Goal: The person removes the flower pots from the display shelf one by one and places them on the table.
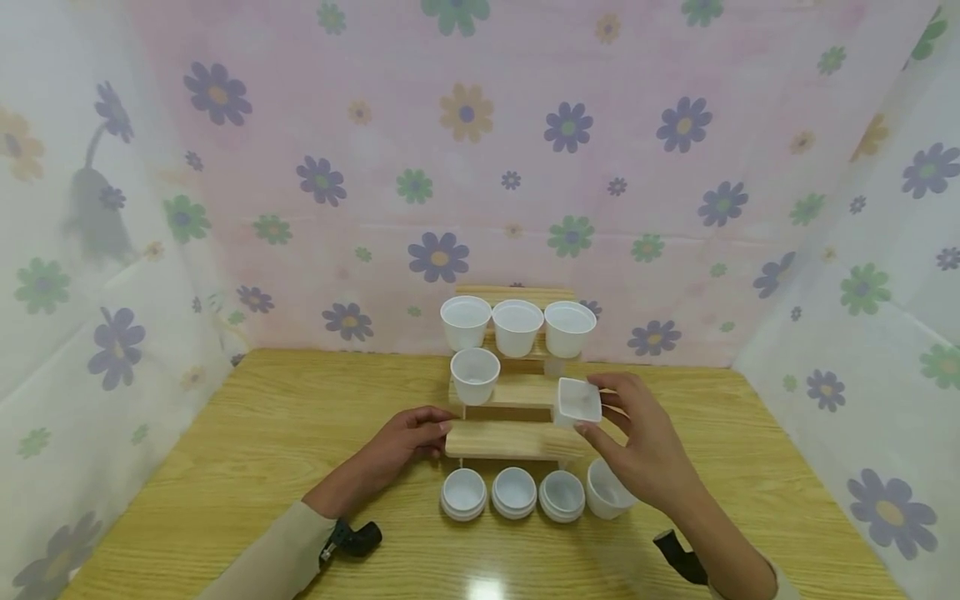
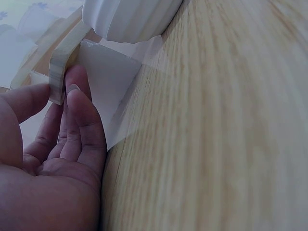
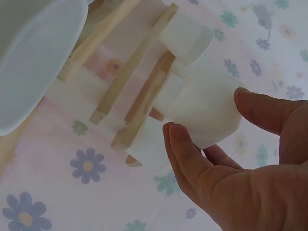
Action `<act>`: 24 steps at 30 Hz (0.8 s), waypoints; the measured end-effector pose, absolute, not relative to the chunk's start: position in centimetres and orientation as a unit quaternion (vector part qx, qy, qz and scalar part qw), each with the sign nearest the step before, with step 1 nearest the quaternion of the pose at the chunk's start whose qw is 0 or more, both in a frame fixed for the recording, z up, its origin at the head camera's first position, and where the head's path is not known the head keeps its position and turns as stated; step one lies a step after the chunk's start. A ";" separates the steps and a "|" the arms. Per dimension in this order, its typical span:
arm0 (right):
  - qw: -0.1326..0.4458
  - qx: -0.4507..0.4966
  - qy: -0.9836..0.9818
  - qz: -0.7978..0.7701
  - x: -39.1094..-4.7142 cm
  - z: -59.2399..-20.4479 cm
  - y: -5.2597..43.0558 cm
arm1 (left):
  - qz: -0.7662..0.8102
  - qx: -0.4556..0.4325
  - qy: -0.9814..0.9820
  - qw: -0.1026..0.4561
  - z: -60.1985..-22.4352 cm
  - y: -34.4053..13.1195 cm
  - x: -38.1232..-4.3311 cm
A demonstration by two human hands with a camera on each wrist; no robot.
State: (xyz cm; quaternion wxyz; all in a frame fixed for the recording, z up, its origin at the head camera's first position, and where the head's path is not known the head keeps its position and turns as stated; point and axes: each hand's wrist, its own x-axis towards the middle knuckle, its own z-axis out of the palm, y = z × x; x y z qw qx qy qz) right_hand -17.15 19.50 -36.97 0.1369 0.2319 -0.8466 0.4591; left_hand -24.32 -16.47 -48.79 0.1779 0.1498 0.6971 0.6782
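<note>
My right hand pinches a small square white cup between thumb and fingers. The cup overlaps the right end of the middle tier of a stepped wooden stand, its open mouth facing up. In the right wrist view the fingertips press on opposite sides of the cup. At the stand's left end, my left hand grips the lowest board, thumb on one face and fingers beneath, as the board end shows in the left wrist view. One round white cup stands on the middle tier's left side.
Three round white cups, the middle one among them, line the upper tier. In front of the stand are three small round white jars and a larger white cup, near my right wrist. A flowered cloth hangs behind the wooden table.
</note>
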 end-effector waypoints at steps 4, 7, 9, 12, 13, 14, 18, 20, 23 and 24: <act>0.134 0.233 -0.846 0.461 -17.0 -36.9 19.9 | 0.679 0.147 0.698 0.175 -49.0 -16.4 -24.4; 0.134 0.236 -0.844 0.463 -16.9 -37.0 20.2 | 0.680 0.143 0.698 0.174 -49.1 -16.4 -24.4; 0.133 0.238 -0.843 0.463 -16.8 -37.1 20.5 | 0.679 0.140 0.699 0.175 -49.1 -16.4 -24.4; 0.136 0.240 -0.845 0.459 -16.7 -37.4 20.9 | 0.679 0.139 0.699 0.177 -49.2 -16.4 -24.3; 0.137 0.241 -0.845 0.457 -16.7 -37.4 21.1 | 0.679 0.140 0.699 0.177 -49.2 -16.5 -24.3; 0.137 0.242 -0.846 0.455 -16.7 -37.5 21.2 | 0.679 0.141 0.698 0.177 -49.2 -16.5 -24.3; 0.138 0.244 -0.848 0.449 -16.6 -37.6 21.9 | 0.680 0.149 0.696 0.176 -49.2 -16.5 -24.4; 0.138 0.242 -0.852 0.443 -16.6 -37.7 22.1 | 0.679 0.150 0.697 0.176 -49.2 -16.5 -24.5; 0.137 0.239 -0.856 0.437 -16.6 -37.8 22.5 | 0.679 0.149 0.697 0.175 -49.1 -16.4 -24.5; 0.137 0.239 -0.856 0.437 -16.6 -37.8 22.7 | 0.679 0.149 0.697 0.175 -49.1 -16.4 -24.5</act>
